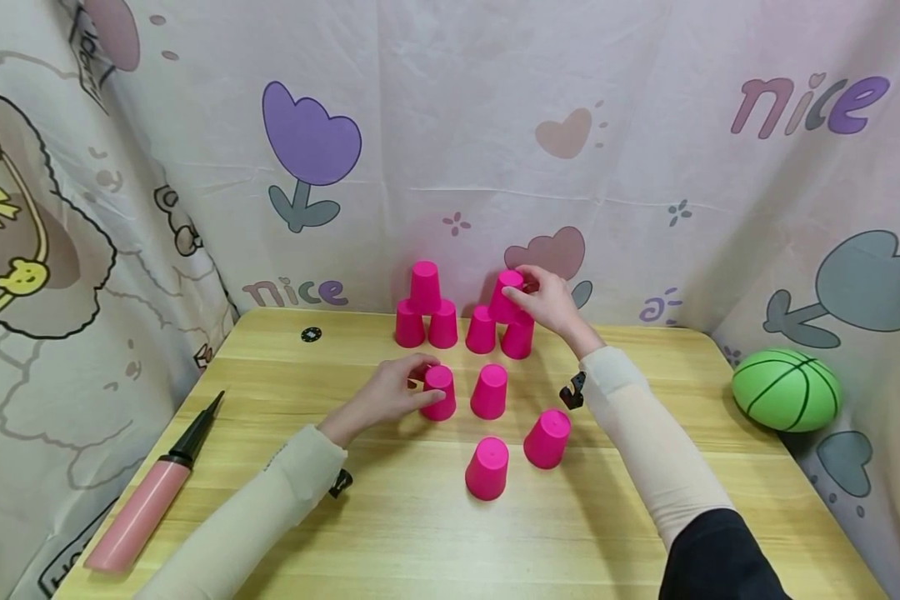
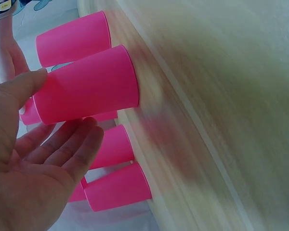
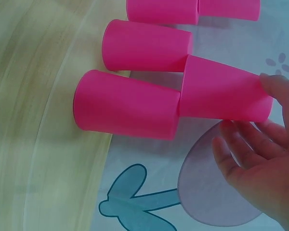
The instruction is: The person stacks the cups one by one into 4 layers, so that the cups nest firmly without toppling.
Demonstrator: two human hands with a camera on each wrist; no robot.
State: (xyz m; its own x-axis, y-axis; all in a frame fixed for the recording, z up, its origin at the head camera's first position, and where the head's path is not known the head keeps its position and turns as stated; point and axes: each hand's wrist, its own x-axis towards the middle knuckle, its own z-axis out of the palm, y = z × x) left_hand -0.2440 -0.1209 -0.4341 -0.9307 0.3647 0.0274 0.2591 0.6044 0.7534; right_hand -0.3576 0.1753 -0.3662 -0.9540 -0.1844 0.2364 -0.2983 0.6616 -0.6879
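pink loose cup (image 1: pixel 439 396), head view: it stands between the thumb and fingers of the left hand (image 1: pixel 390 390), with bare table (image 1: pixel 390 533) on the near side, while an upper cup (image 1: pixel 504 300), at the right hand (image 1: pixel 549 300), rests across two base cups (image 1: pixel 481 331) near the table's rear edge. left wrist view: the left hand pinches the loose cup, fingers loosely curved. right wrist view: the right hand grips the upper cup's narrow end, near the curtain (image 3: pixel 279 29).
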